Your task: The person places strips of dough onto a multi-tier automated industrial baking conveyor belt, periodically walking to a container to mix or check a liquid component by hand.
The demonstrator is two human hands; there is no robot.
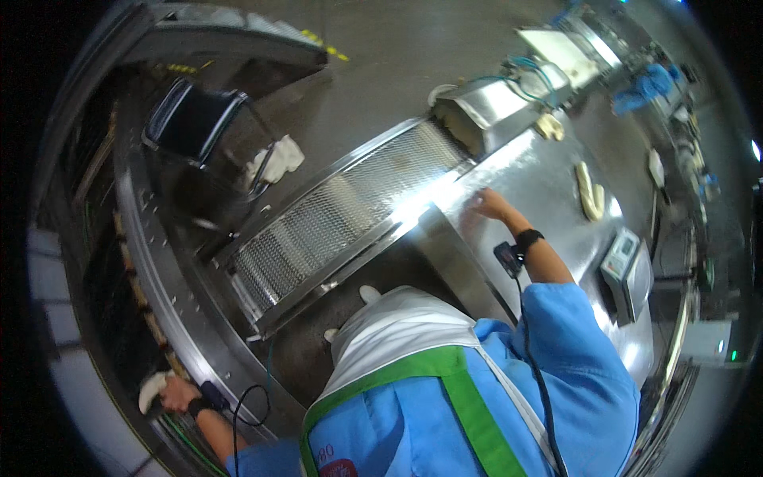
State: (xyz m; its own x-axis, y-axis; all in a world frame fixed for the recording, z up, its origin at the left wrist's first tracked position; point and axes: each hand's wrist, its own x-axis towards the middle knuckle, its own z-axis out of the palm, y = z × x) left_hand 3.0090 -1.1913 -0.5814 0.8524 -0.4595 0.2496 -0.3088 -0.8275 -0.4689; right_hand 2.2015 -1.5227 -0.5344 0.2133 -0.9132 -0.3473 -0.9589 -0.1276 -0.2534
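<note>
Counted left of the mesh conveyor's (342, 219) near end: one pale dough-like piece (151, 391), grasped by the fingers of the left hand (180, 393). Noted left of the conveyor, farther out: one black chair (191, 119), with one white cloth (280, 159) at its frame. Located just right of the conveyor: right hand (493, 205), above one steel table (517, 168); cannot tell finger state, blurred. Counted right of the conveyor, on table: one bunched pale lump (548, 126) near its far end, one folded pale strip (588, 193) farther right, one scale (620, 261) well right.

the left hand (180, 393) curls out to the side, the right hand (493, 205) stretched forward.
</note>
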